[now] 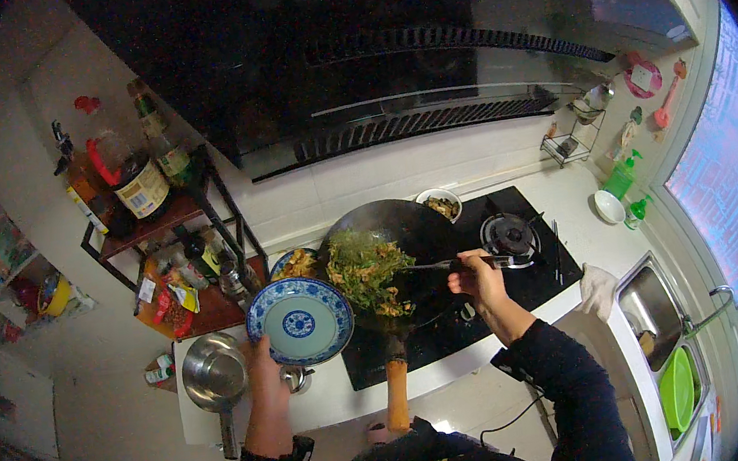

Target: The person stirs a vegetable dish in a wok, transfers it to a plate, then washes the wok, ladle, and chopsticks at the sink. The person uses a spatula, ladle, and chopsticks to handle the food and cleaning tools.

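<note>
My left hand [266, 372] grips the rim of a blue-and-white patterned plate [276, 340], bare on its face and held left of the wok. In my right hand [481, 282] is the dark handle of a metal cooking utensil [499, 261], whose far end reaches into the food. A black wok [424, 231] with a wooden handle [397, 391] sits on the left side of the gas hob [531, 212]. Chopped greens mixed with browned pieces [366, 268] lie along the wok's left side, with faint steam above. The utensil's tip is hidden among them.
A steel saucepan [213, 371] stands at the counter's left end. Behind the held plate is another dish of food [294, 264]; a small bowl of food [441, 204] stands behind the wok. Left is a bottle rack [158, 234]; right, a sink [651, 307]. A range hood [424, 115] hangs overhead.
</note>
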`<state>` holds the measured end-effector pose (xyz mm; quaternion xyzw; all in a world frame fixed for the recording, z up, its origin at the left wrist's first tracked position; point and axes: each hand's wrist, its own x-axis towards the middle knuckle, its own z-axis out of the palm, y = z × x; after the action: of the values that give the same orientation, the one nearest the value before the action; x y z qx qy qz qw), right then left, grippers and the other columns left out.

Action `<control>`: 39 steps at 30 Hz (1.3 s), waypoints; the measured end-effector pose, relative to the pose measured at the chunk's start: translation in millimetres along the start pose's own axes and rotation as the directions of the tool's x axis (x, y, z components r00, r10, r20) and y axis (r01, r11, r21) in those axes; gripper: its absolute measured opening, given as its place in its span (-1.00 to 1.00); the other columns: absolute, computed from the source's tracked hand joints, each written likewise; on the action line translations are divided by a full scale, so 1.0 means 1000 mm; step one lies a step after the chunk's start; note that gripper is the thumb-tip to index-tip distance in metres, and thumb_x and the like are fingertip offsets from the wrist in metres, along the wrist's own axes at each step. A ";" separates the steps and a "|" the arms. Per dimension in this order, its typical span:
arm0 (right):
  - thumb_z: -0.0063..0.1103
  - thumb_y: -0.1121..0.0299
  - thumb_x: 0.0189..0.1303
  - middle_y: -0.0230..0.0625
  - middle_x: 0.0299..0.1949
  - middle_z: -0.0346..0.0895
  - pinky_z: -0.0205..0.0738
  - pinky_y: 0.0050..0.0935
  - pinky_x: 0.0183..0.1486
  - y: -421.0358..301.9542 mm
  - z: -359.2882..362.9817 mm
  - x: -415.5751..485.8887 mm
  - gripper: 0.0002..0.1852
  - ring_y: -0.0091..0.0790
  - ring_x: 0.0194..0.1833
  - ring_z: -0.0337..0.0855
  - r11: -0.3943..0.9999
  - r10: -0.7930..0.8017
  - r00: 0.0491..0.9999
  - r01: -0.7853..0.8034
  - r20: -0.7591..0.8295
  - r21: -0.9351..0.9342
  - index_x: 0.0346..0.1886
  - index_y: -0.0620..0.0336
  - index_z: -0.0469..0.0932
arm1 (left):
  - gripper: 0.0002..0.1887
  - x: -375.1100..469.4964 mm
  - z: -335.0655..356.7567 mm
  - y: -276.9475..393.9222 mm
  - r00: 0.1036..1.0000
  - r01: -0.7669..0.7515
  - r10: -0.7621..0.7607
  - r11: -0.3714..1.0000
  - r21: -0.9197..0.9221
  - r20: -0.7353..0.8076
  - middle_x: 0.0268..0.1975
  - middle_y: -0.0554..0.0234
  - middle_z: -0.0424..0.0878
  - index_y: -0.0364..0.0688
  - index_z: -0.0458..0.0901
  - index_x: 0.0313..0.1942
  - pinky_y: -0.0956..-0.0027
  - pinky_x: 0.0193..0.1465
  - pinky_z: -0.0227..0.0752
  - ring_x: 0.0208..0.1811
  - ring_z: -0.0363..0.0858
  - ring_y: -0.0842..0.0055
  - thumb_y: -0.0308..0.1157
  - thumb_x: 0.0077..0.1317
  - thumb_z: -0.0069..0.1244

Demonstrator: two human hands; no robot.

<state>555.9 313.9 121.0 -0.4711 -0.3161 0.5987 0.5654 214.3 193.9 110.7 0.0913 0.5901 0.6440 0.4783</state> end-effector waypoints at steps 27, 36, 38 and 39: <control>-0.12 0.39 0.09 -0.12 -0.57 0.47 0.44 -0.45 -0.57 -0.140 0.018 -0.068 -0.81 -0.33 -0.62 0.50 0.951 -0.155 0.938 0.226 0.311 -0.209 -0.25 0.26 0.38 | -0.30 0.036 0.150 0.000 0.936 0.050 -0.086 0.992 0.113 0.341 0.24 0.21 0.11 -0.03 -0.01 0.23 0.02 -0.07 0.36 0.12 0.29 0.33 0.18 0.20 -0.29; -0.01 0.52 0.05 -0.23 -0.56 0.48 0.44 -0.57 -0.54 -0.169 0.052 -0.085 -0.88 -0.45 -0.58 0.52 0.824 -0.176 0.832 0.417 0.526 -0.383 -0.31 0.28 0.43 | -0.33 0.040 0.133 -0.007 0.893 0.051 -0.037 0.999 -0.019 0.449 0.13 0.21 0.26 -0.02 0.06 0.19 0.14 -0.22 0.47 0.06 0.36 0.33 0.15 0.19 -0.24; 0.03 0.51 0.03 -0.27 -0.55 0.50 0.41 -0.58 -0.52 -0.172 0.060 -0.088 -0.87 -0.49 -0.56 0.51 0.719 -0.219 0.778 0.536 0.589 -0.441 -0.31 0.28 0.45 | -0.34 0.042 0.132 -0.007 0.896 0.055 -0.041 0.998 -0.019 0.442 0.11 0.23 0.28 -0.01 0.08 0.18 0.13 -0.21 0.45 0.05 0.36 0.34 0.17 0.18 -0.23; 0.04 0.51 0.02 -0.29 -0.54 0.50 0.39 -0.59 -0.51 -0.172 0.063 -0.090 -0.87 -0.50 -0.55 0.51 0.666 -0.223 0.761 0.575 0.609 -0.475 -0.31 0.28 0.45 | -0.34 0.044 0.131 -0.008 0.899 0.050 -0.037 0.999 -0.018 0.436 0.11 0.24 0.29 0.00 0.09 0.17 0.12 -0.21 0.44 0.05 0.36 0.34 0.18 0.17 -0.22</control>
<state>555.4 263.6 319.4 -0.3764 -0.7339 0.4100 0.3894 284.5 312.3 121.6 0.2128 0.4608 0.6050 0.6135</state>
